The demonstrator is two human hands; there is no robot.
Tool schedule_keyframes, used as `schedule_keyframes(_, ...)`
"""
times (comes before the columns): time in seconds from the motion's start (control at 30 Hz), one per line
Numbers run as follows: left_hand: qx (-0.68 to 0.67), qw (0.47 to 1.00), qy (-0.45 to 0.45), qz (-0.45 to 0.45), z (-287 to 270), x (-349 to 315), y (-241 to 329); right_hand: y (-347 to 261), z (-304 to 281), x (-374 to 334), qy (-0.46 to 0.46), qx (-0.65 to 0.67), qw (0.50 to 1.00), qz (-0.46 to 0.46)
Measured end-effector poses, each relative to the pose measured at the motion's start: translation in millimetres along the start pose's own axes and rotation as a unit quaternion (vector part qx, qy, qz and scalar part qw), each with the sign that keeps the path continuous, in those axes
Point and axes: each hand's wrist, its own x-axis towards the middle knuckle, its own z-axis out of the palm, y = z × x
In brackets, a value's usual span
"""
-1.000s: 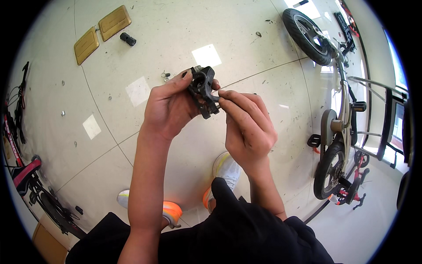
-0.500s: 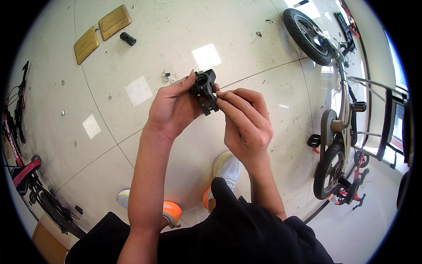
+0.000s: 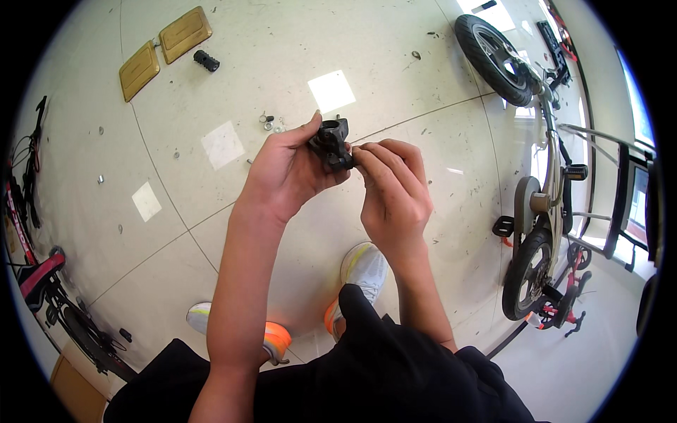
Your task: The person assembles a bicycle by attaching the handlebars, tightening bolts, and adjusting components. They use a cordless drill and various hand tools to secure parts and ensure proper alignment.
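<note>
A black bicycle handlebar stem (image 3: 328, 143) with a round clamp opening is held up in front of me, above the floor. My left hand (image 3: 281, 171) grips it from the left, thumb on its upper edge and fingers curled behind and beneath it. At its lower right end, the fingertips of my right hand (image 3: 396, 185) are pinched together against the stem. Whatever those fingertips may hold is hidden by the fingers. Small metal fasteners (image 3: 269, 126) lie on the floor just beyond my left hand.
On the right a bicycle frame with wheels (image 3: 530, 271) lies along the floor. Two tan pads (image 3: 185, 34) and a black cylindrical part (image 3: 206, 60) rest at the far left. Another bicycle (image 3: 67, 310) is at the left edge. My shoes (image 3: 364, 268) are below my hands.
The stem has tipped, so its clamp opening now looks narrower and its lower end sits higher. Both hands have turned slightly with it and keep their hold.
</note>
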Motion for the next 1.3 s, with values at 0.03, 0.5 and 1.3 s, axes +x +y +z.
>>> schedule_keyframes(0.03,0.002,1.0,0.018,0.003,0.6,0.1,0.0,0.4,0.4,-1.6,-0.007,0.012,1.0,0.022)
schedule_keyframes(0.5,0.017,0.994,0.096,-0.041,0.2,5.5,-8.1,8.6,3.9,-13.1,-0.002,0.117,0.982,0.148)
schedule_keyframes(1.3,0.029,0.989,0.145,0.01,-16.1,17.5,-33.4,6.3,21.1,-30.0,0.033,0.125,0.98,0.149)
